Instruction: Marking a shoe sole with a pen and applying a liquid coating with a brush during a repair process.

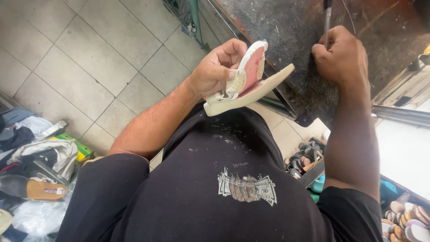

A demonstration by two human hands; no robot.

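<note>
My left hand (pixel 218 68) grips a cream-soled sandal (pixel 251 92) with a pink insole and a white strap, holding it tilted over the edge of a dark, scuffed worktop (pixel 295 31). The thumb presses on the strap. My right hand (pixel 340 56) is closed around the thin metal shaft of a tool (pixel 328 18) that points up over the worktop, just right of the sandal's toe. The tool's tip is out of view.
Grey floor tiles (pixel 80 58) spread out to the left. A pile of cloth, bags and a brown-insoled shoe (pixel 33 189) lies at lower left. Boxes with several sandals (pixel 405 219) stand at lower right, and another box of shoes (pixel 304 161) sits under the worktop.
</note>
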